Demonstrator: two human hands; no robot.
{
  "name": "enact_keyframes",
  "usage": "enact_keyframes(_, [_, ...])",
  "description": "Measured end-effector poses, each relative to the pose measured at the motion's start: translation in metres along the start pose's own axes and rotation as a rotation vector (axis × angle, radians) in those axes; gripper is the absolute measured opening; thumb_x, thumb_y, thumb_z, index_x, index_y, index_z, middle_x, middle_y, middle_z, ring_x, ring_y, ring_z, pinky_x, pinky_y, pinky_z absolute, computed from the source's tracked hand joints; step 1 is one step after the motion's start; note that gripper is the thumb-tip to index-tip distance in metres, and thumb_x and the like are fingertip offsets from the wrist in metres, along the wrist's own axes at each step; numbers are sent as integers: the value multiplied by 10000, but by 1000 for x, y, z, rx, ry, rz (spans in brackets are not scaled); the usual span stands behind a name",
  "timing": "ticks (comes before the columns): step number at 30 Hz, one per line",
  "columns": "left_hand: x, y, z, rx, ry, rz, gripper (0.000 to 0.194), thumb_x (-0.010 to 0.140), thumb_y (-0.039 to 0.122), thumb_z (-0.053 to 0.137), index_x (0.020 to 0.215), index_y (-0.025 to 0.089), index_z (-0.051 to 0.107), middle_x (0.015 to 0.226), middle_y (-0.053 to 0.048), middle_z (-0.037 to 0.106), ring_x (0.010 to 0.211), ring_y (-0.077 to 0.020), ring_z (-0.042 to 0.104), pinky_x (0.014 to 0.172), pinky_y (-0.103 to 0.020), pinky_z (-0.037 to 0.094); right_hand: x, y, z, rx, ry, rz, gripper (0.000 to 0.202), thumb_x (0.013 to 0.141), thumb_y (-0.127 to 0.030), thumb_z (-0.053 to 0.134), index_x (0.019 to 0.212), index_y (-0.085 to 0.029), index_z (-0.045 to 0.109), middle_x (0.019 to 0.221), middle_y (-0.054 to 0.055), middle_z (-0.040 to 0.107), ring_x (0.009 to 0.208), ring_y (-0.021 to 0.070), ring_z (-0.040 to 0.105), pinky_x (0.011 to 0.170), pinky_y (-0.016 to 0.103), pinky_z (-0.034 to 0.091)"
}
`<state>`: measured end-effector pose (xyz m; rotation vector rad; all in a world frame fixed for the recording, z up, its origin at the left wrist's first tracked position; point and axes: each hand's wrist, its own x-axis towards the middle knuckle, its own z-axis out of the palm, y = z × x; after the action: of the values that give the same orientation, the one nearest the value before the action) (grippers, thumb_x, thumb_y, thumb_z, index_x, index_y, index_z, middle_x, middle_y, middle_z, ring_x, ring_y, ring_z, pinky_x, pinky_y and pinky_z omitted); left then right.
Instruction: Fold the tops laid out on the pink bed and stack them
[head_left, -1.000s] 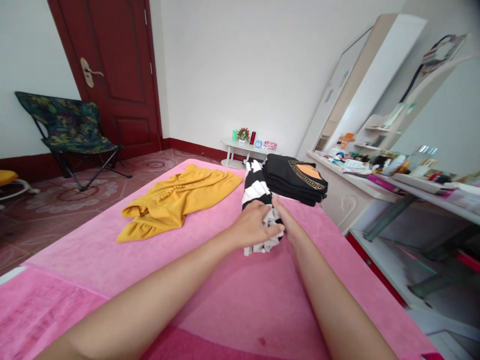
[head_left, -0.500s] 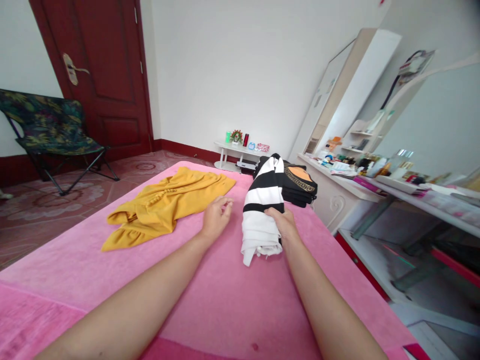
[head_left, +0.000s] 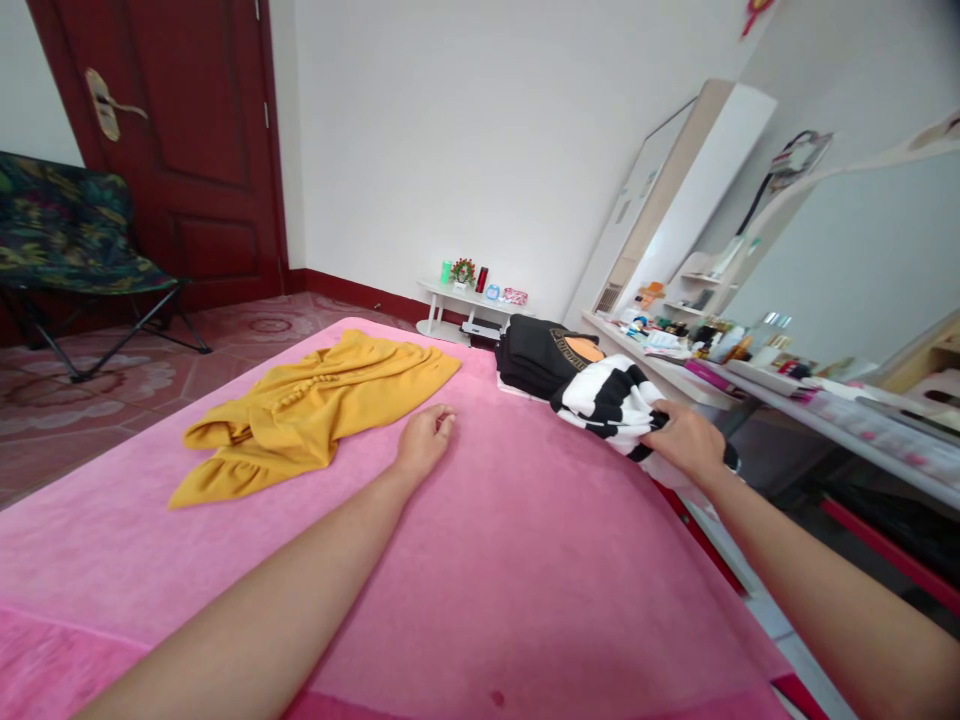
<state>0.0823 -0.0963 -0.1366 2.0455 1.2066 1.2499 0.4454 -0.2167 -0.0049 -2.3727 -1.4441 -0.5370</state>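
My right hand (head_left: 686, 437) grips a bunched black-and-white striped garment (head_left: 611, 400) at the right edge of the pink bed (head_left: 480, 560). Part of the garment hangs past that edge, and its far end lies against a folded black stack (head_left: 529, 355). My left hand (head_left: 426, 440) rests on the pink cover with its fingers curled in and nothing seen in them. To its left a yellow garment (head_left: 315, 400) with a row of buttons lies spread out and wrinkled, not touched by either hand.
A dressing table (head_left: 675, 375) crowded with bottles stands along the right side. Beyond the bed's far end is a low white shelf (head_left: 469, 295). A folding chair (head_left: 75, 240) stands at the left before a red door (head_left: 187, 130).
My right hand has carried the striped garment rightward to the bed edge, where it is now bunched. The black stack is more exposed. My left hand's fingers have curled in more.
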Motion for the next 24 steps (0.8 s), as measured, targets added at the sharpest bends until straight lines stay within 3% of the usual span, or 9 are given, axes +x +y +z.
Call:
enact_keyframes(3, [1, -1, 0, 0, -37, -23, 267, 861, 268, 447, 997, 176, 658, 903, -39, 701, 792, -182, 631, 767, -283, 474, -9, 11, 14, -91, -116, -25, 492, 635, -340, 615, 1117, -250, 647, 954, 92, 701, 876, 298, 636, 638, 319, 410])
enact_keyframes(7, [0, -3, 1, 8, -68, -41, 276, 855, 273, 455, 1013, 171, 656, 909, -46, 699, 800, -186, 628, 767, -285, 471, -18, 4, 29, -189, -190, -165, 496, 618, -261, 610, 1113, -236, 637, 1067, 99, 666, 931, 284, 622, 675, 310, 423])
enact_keyframes(11, [0, -9, 3, -4, -77, -39, 274, 848, 279, 456, 997, 172, 659, 909, -45, 697, 825, -190, 623, 771, -286, 463, -14, -9, 22, -295, -269, -249, 418, 645, -270, 589, 1055, -215, 651, 985, 118, 666, 911, 298, 625, 678, 329, 433])
enact_keyframes(17, [2, -15, 6, -33, -79, -11, 258, 834, 258, 460, 948, 152, 665, 853, -42, 694, 774, -175, 619, 728, -261, 454, 2, -14, 0, -243, -369, 42, 455, 626, -410, 614, 1034, -219, 671, 934, 122, 678, 914, 326, 629, 681, 364, 465])
enact_keyframes(20, [2, -16, 6, -44, -82, -13, 260, 829, 258, 466, 951, 151, 668, 844, -44, 696, 770, -179, 622, 722, -262, 453, 1, -15, 7, -147, -354, 166, 542, 661, -550, 565, 1073, -213, 665, 998, 132, 673, 941, 325, 628, 701, 374, 476])
enact_keyframes(24, [1, -18, 6, -58, -82, 0, 255, 822, 252, 471, 935, 155, 677, 848, -43, 699, 779, -182, 627, 730, -263, 457, -1, -16, 23, -79, -337, 182, 557, 706, -554, 528, 1144, -228, 639, 1027, 117, 675, 969, 311, 626, 745, 382, 479])
